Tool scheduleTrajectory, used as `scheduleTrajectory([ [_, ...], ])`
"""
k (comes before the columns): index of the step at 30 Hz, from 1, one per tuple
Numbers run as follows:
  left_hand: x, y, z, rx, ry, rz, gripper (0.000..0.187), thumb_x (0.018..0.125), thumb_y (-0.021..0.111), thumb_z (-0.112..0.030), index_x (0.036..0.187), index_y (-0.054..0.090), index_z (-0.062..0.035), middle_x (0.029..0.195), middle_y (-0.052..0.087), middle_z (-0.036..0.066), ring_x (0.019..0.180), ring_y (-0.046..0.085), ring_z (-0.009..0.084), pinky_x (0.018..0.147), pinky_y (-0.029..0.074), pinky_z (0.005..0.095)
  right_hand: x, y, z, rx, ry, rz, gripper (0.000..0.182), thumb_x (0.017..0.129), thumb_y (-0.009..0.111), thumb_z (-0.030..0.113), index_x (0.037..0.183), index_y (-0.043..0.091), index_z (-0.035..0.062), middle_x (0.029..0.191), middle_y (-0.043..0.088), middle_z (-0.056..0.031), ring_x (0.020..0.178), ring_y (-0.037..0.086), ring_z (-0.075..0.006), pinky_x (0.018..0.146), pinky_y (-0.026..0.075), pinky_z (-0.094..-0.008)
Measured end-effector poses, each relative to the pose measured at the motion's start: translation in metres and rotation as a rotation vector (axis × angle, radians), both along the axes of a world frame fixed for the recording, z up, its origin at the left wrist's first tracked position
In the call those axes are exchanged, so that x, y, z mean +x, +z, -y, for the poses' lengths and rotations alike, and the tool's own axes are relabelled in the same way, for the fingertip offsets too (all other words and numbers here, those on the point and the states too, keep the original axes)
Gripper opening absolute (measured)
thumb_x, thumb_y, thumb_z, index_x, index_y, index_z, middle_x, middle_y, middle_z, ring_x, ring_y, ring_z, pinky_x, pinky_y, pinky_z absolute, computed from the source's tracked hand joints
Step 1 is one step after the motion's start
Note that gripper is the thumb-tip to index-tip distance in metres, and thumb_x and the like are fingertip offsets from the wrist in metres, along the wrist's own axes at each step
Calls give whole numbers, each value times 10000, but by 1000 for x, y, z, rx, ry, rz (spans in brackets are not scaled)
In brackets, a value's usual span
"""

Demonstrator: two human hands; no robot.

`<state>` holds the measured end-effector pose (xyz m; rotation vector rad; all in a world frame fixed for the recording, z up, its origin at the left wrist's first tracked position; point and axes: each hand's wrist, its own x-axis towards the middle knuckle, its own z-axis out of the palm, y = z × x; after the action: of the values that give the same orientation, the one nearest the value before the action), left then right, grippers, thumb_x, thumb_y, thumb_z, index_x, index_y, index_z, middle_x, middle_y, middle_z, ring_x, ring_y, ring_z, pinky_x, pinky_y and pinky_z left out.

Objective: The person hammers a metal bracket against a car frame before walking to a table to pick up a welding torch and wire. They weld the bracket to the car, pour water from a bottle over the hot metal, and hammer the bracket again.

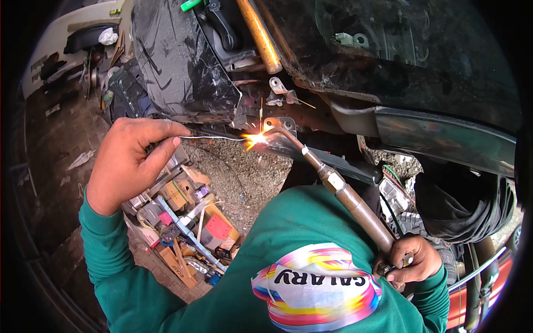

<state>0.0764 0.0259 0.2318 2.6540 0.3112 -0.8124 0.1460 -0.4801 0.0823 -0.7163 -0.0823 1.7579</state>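
Between the thumb and forefinger of my left hand [130, 158] is a thin metal rod [214, 137], its far end at a bright flame with sparks [255, 140]. My right hand [413, 259] is wrapped round the handle end of a gas torch [361, 211]. The torch's bent copper tip reaches the same bright spot, by a metal bracket [286, 125] at the lower edge of the dark vehicle body [344, 122]. Glare hides the exact point where rod and metal meet. A small metal hinge piece [280, 91] sits just above the bracket.
A wooden handle [261, 36] rests above the work spot. A dusty dark panel [186, 66] stands at upper left. Boxes and tools [183, 222] lie on the gravel below my left hand. Black cloth [463, 202] and hoses are at right.
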Motion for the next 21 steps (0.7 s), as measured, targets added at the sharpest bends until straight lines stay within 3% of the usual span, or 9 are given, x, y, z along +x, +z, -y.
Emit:
scheduleTrajectory([
  [11,-2,-1,-2,-7,4,1,153,936,712,-43,1048,791,24,889,778,184,761,753,306,718,557,366,4,3,-1,-38,72,75,341,880,865,-62,811,551,52,992,784,-212,992,787,-259,768,575,-336],
  [15,-3,0,-4,-4,17,47,156,940,714,-42,1058,796,19,866,772,172,720,730,268,697,540,351,1,2,-3,-35,54,64,342,878,863,-68,808,549,51,970,777,-204,991,789,-268,750,574,-341],
  [17,-1,4,-5,-10,27,67,156,942,715,-41,1061,797,18,857,768,168,706,719,252,689,532,345,-7,-3,0,26,-82,7,342,879,858,-73,805,548,50,951,770,-201,1000,792,-279,733,573,-346],
  [21,-1,7,-6,10,59,51,158,944,716,-42,1064,798,19,841,762,164,693,703,227,674,518,333,-1,-1,1,32,-46,75,348,878,858,-74,798,543,52,943,767,-203,1008,793,-286,724,574,-351],
])
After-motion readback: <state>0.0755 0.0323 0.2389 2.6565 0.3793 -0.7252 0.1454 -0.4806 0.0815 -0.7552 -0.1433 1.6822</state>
